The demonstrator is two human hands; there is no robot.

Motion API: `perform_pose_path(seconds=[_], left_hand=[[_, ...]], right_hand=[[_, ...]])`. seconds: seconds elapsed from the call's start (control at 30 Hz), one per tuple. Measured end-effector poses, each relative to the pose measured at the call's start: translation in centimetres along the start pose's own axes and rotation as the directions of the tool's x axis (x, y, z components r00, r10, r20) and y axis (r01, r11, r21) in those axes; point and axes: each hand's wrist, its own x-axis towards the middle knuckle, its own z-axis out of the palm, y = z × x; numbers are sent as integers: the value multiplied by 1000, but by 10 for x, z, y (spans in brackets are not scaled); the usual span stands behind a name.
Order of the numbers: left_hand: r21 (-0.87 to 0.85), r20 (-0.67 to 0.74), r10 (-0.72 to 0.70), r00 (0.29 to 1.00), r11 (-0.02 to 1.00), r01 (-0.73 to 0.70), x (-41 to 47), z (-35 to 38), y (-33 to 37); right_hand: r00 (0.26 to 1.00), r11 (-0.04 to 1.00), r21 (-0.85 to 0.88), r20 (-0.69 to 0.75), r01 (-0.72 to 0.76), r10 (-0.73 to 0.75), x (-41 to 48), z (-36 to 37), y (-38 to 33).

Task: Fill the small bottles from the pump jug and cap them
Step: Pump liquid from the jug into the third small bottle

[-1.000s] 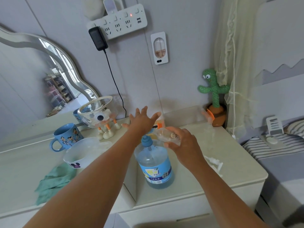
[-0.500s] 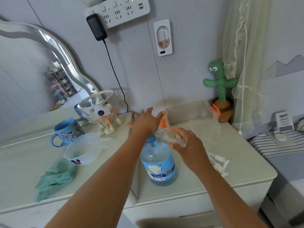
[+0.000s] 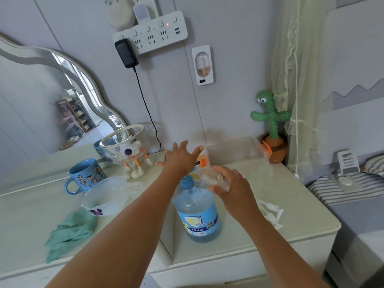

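Note:
A blue pump jug [image 3: 197, 213] with a blue pump head and a printed label stands near the front of the nightstand. My left hand [image 3: 180, 157] lies flat on top of the pump with its fingers spread. Just right of the pump, my right hand [image 3: 230, 187] grips a small clear bottle [image 3: 209, 175] tilted toward the spout; the bottle bears a small round sticker. White pump caps [image 3: 270, 213] lie on the nightstand to the right of the jug.
A blue cartoon mug [image 3: 84, 176], a white bowl [image 3: 106, 197], a green cloth [image 3: 68, 231] and a glass bowl on a toy stand [image 3: 124, 146] sit on the left dresser. A clear box [image 3: 234, 150] and a cactus toy [image 3: 270, 121] stand at the back right. The bed [image 3: 353, 194] is at right.
Both hands stay on the pump and the bottle; only the camera view has shifted slightly.

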Motion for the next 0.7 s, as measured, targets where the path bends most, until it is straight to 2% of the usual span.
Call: perform_pose_path(seconds=[0.33, 0.53, 0.7], left_hand=[[18, 25, 55, 998, 998, -55, 10, 11, -4], [29, 53, 27, 998, 999, -28, 1, 10, 2], [-25, 36, 48, 998, 999, -47, -1, -5, 4]], right_hand=[[1000, 998, -60, 20, 3, -2, 9, 1, 11], [999, 997, -69, 29, 22, -20, 5, -4, 8], [998, 992, -112, 23, 57, -55, 9, -11, -1]])
